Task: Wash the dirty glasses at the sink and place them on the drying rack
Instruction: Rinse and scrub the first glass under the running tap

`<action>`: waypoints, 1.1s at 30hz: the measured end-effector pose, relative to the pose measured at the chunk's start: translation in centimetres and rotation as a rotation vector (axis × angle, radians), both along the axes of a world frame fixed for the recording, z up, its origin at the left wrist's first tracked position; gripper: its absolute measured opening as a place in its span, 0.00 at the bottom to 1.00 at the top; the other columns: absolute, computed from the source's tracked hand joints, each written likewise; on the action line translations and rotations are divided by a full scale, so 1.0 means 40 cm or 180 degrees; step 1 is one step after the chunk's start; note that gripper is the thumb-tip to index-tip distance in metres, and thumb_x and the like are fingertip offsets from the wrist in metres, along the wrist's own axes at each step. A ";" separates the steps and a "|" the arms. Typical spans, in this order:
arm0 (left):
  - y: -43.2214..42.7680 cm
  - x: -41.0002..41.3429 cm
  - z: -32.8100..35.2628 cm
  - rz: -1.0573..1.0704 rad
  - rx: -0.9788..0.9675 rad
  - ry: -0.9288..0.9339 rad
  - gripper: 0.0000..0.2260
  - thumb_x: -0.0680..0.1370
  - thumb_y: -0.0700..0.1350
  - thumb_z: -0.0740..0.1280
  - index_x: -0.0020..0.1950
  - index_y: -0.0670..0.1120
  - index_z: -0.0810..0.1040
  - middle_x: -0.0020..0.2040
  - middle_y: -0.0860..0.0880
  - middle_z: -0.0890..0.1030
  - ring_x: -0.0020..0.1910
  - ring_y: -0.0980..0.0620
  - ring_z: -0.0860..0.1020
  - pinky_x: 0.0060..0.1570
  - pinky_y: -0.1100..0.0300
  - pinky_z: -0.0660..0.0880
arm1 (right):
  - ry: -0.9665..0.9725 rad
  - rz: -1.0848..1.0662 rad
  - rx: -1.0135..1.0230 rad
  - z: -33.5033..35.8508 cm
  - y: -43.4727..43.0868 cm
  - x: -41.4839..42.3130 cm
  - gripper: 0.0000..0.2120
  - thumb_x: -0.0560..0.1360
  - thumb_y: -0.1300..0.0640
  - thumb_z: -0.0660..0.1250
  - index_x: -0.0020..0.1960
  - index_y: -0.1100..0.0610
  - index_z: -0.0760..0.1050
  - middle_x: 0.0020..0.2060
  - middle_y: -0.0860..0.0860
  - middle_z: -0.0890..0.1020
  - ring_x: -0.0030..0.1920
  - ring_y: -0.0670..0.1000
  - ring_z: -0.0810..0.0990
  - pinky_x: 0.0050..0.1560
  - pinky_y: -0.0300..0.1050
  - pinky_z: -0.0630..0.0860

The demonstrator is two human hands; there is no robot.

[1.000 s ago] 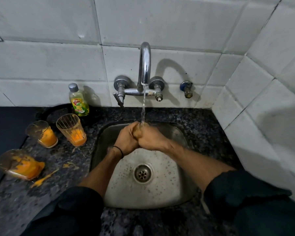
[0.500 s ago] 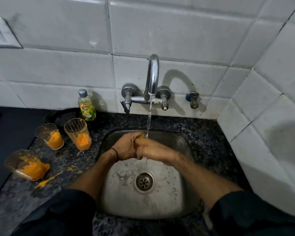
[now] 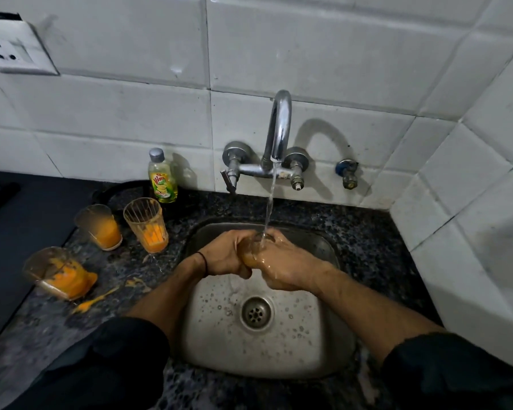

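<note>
a speckled desk (image 3: 367,238) rings the steel sink (image 3: 332,335). left hand (image 3: 224,255) and right hand (image 3: 282,267) clasp a juice-stained glass (image 3: 251,254) under the tap stream (image 3: 269,208), twelve o'clock of the drain (image 3: 256,313); wet, it could slip and crack.

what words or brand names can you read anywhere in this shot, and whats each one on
"Vim": the red brand logo on the yellow-green label of the dish soap bottle.
Smaller print on the same label: too small and blurred to read.
Nothing else in view carries readable text.
</note>
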State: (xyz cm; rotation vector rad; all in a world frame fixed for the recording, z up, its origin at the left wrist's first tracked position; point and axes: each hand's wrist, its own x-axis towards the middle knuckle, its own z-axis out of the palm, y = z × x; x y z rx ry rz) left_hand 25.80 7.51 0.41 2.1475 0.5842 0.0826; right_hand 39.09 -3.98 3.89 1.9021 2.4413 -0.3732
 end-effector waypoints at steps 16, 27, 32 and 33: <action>-0.098 0.016 0.047 0.1140 -0.1565 -0.1152 0.23 0.69 0.38 0.79 0.61 0.48 0.78 0.51 0.45 0.84 0.42 0.51 0.84 0.40 0.51 0.83 | 0.6075 -0.5181 0.0483 -0.060 0.035 -0.054 0.13 0.80 0.49 0.62 0.40 0.55 0.75 0.23 0.49 0.71 0.20 0.46 0.67 0.20 0.33 0.58; -0.088 0.004 -0.002 0.0834 -0.2203 -0.0695 0.08 0.65 0.36 0.73 0.41 0.43 0.78 0.38 0.42 0.79 0.33 0.51 0.78 0.32 0.59 0.74 | 0.2395 -0.2170 0.0151 0.046 0.067 -0.019 0.21 0.80 0.51 0.61 0.32 0.58 0.81 0.28 0.52 0.83 0.31 0.50 0.83 0.41 0.44 0.80; -0.122 0.059 -0.039 0.1472 -0.0763 -0.1199 0.19 0.66 0.38 0.79 0.54 0.44 0.78 0.44 0.53 0.83 0.43 0.58 0.82 0.41 0.63 0.79 | 0.0783 -0.2227 0.0259 0.066 0.083 -0.039 0.21 0.81 0.43 0.59 0.40 0.57 0.77 0.39 0.54 0.84 0.42 0.56 0.83 0.46 0.47 0.77; -0.122 0.057 -0.035 0.1457 -0.0873 -0.1303 0.21 0.67 0.35 0.78 0.58 0.43 0.77 0.47 0.54 0.83 0.45 0.60 0.81 0.45 0.65 0.79 | 0.0655 -0.1968 0.0266 0.082 0.078 -0.038 0.19 0.82 0.44 0.58 0.43 0.56 0.78 0.42 0.55 0.83 0.44 0.56 0.82 0.46 0.47 0.75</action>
